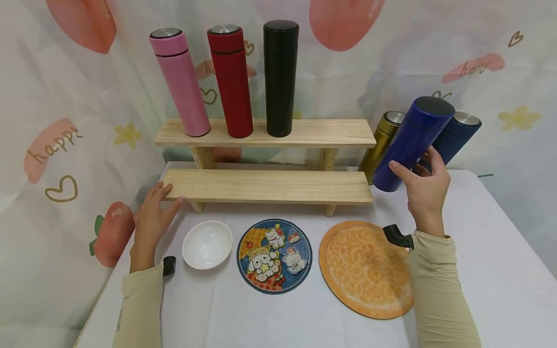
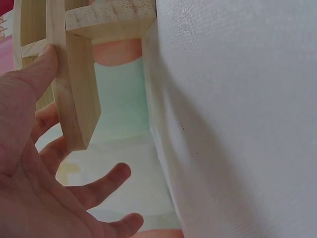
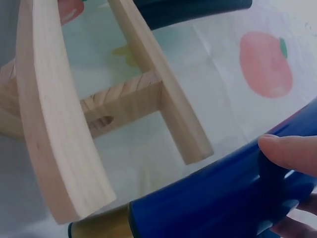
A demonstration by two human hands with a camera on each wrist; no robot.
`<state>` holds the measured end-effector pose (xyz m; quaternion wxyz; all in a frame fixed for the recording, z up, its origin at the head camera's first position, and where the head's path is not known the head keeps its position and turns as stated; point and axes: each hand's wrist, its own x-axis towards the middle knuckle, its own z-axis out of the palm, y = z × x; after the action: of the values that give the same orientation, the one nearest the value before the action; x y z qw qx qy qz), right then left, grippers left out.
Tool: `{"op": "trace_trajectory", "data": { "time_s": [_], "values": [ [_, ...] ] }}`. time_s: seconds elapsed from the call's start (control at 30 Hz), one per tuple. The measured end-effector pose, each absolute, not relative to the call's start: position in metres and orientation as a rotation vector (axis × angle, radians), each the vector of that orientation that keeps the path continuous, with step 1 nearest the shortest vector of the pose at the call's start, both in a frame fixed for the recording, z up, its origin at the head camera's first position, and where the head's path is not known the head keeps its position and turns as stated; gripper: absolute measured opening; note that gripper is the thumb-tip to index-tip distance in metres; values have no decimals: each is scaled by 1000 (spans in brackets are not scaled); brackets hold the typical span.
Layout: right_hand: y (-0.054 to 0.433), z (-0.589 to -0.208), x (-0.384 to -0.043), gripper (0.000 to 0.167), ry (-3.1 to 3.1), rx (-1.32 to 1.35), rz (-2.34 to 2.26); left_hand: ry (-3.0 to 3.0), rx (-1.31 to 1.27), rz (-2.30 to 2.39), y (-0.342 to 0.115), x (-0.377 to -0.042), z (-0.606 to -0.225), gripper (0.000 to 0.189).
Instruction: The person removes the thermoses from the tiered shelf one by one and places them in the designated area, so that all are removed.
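In the head view my right hand [image 1: 428, 188] grips a glossy blue thermos [image 1: 413, 140] near its lower part, thumb in front. The thermos leans to the right, its base beside the right end of a two-tier wooden shelf [image 1: 270, 186]. Behind it stand a gold thermos [image 1: 378, 150] and a navy thermos [image 1: 454, 135], both partly hidden. My left hand [image 1: 154, 215] holds the left end of the lower tier. Its thumb lies on the plank's front edge in the left wrist view. Pink [image 1: 183, 87], red [image 1: 230, 82] and black [image 1: 280, 79] thermoses stand on the upper tier.
Before the shelf lie a white bowl [image 1: 207, 245], a round cartoon mat [image 1: 274, 256] and an orange round mat [image 1: 367, 270]. A white cloth [image 1: 243, 319] covers the table, and a printed curtain [image 1: 391, 38] hangs close behind the shelf.
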<state>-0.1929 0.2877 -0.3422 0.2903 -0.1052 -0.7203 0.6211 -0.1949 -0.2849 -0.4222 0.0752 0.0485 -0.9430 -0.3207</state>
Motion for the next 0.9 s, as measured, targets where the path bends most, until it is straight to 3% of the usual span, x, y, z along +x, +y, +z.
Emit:
{"op": "trace_trajectory", "data": {
  "time_s": [0.9],
  "values": [
    [307,-397,-208,92,-2124,-448,1710,-2833,134,-967,-282,-193,-419,76]
  ]
}}
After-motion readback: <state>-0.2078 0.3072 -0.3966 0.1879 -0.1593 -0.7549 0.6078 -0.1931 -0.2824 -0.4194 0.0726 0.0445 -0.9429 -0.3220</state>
